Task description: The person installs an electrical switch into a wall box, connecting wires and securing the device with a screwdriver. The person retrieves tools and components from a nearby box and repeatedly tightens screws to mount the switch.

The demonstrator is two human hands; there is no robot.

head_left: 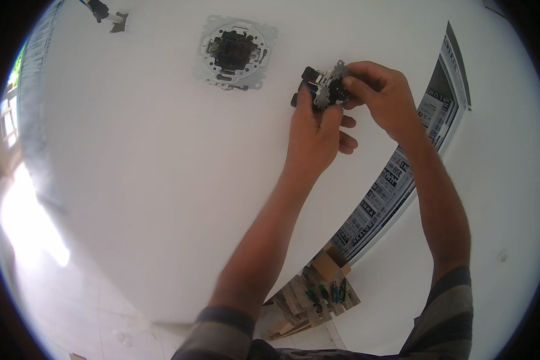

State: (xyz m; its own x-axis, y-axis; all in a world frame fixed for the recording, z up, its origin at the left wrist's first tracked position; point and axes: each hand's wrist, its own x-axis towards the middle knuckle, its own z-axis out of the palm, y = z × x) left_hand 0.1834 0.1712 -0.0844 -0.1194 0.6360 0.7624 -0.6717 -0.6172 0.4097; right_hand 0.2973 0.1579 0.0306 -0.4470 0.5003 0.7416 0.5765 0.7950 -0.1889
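Between both hands, up in front of a white wall, is a wall switch mechanism [324,87] with a grey metal mounting frame and a black body. My left hand [316,125] grips it from below, thumb on its left side and other fingers partly hidden behind. My right hand [375,90] pinches its right edge with thumb and fingertips. Left of them, a similar switch mechanism [234,51] with a round metal frame and black centre sits on the wall. What the fingers cover on the held piece is hidden.
At the upper left, a dark cable end [99,9] sticks out near a small wall hole [120,23]. A frame wrapped in printed film [372,207] runs diagonally at right. Below stands a wooden pallet [291,303] bearing several hand tools [336,292] and a cardboard box [330,264].
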